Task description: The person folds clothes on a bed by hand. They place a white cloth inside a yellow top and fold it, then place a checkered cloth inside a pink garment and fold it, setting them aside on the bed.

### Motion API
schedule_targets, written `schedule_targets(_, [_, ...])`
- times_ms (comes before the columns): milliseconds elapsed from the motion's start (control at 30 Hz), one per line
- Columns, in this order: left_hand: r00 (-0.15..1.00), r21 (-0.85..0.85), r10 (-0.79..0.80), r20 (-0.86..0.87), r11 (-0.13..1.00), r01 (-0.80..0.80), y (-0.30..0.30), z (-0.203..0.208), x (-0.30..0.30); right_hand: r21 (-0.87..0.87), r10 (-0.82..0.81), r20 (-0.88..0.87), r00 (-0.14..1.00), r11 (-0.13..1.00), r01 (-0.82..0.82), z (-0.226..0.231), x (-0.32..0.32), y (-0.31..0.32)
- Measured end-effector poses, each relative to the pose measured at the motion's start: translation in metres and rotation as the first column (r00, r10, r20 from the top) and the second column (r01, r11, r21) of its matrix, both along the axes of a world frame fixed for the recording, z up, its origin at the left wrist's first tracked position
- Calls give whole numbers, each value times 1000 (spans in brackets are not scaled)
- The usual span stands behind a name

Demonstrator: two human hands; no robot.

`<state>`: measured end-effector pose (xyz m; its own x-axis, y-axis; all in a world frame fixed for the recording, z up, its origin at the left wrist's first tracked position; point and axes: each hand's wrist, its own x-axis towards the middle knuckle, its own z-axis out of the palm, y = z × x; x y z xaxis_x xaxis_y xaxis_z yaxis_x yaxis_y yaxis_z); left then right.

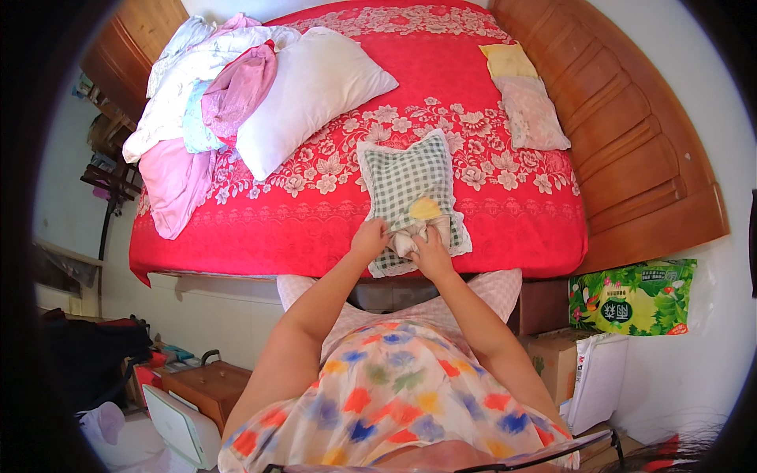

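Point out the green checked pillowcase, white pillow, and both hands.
green checked pillowcase (410, 177), head view, upper checked panel
white pillow (311, 91), head view, middle
left hand (371, 236), head view, knuckles
right hand (431, 256), head view, back

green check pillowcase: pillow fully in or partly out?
Partly out. White pillow bulges from the pillowcase opening at the near end, where left hand and right hand hold it.

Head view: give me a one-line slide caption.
Both hands, left hand and right hand, grip the open end of a green-checked ruffled pillowcase on a red floral bedspread.

Both arms outstretched, left hand (369, 237), right hand (430, 256) gripping
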<state>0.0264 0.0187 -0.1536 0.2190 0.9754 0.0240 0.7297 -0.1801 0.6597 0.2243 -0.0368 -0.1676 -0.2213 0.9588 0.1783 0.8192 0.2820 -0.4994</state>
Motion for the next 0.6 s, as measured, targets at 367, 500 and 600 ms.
schedule_targets(367, [979,-11,-196,-59,981,196,-48,-2,31,-28,38,-167,985,999,-44,-2,14,4])
schedule_targets(500, [972,-89,-177,-154,982,165,-56,1,26,-178,-104,-403,909,983,34,-2,47,7])
schedule_targets(600, [975,-127,-157,-159,982,137,-55,-2,23,-19,-244,-247,938,969,247,-1,66,1])
